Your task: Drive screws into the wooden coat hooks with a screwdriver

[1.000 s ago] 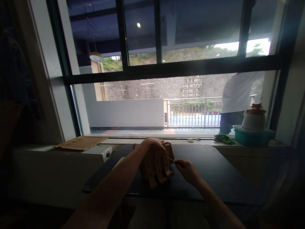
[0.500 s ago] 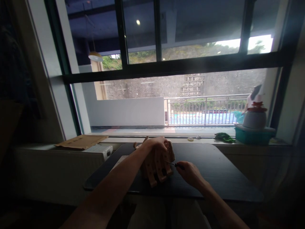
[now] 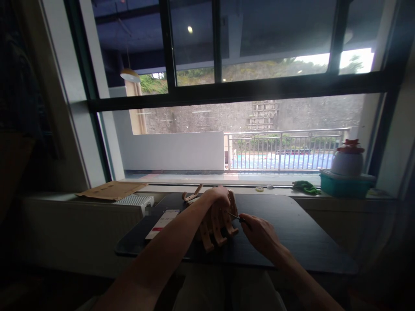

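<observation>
On the dark table, a wooden piece with several curved hooks (image 3: 218,224) leans with the hook ends toward me. My left hand (image 3: 221,196) is closed over its upper part; the fingertips are partly hidden. My right hand (image 3: 259,229) grips the dark handle of a screwdriver (image 3: 240,218). The thin metal shaft points left, and its tip touches or nearly touches the rightmost hook. Beyond my left forearm lies a loose wooden hook (image 3: 193,193).
A phone (image 3: 163,224) with a lit screen rests at the left of the black table (image 3: 292,233). Along the windowsill are a brown paper envelope (image 3: 110,190), a green cloth (image 3: 305,187), a roll of tape (image 3: 259,189) and a teal box (image 3: 345,183) under a white container (image 3: 347,163).
The hooked piece has shifted and tilted slightly under my left hand. My right hand and the screwdriver's handle have moved a little. More of the phone shows beside my left forearm.
</observation>
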Tool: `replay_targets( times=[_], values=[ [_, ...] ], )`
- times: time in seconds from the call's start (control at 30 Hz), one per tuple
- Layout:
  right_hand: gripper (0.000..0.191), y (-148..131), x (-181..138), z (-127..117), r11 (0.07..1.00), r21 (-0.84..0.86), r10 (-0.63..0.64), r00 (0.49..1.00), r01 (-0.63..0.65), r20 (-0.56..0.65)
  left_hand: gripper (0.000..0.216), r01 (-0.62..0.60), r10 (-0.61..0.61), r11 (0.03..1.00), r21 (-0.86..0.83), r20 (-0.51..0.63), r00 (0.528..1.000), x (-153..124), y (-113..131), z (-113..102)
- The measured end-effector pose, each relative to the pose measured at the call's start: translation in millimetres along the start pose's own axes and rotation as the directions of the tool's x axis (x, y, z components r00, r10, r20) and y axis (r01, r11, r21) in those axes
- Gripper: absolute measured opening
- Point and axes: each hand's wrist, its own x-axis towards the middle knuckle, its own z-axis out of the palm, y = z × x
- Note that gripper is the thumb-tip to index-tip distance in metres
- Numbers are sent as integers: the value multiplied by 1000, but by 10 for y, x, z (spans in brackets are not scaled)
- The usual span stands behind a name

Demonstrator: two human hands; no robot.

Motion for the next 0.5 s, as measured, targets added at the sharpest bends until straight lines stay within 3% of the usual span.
replay_targets(
  times=[0.5],
  values=[
    [33,-72,103,28,998,-43,-35,999,36,25,32,25,-21,999,36,-101,995,-82,49,10]
  ],
)
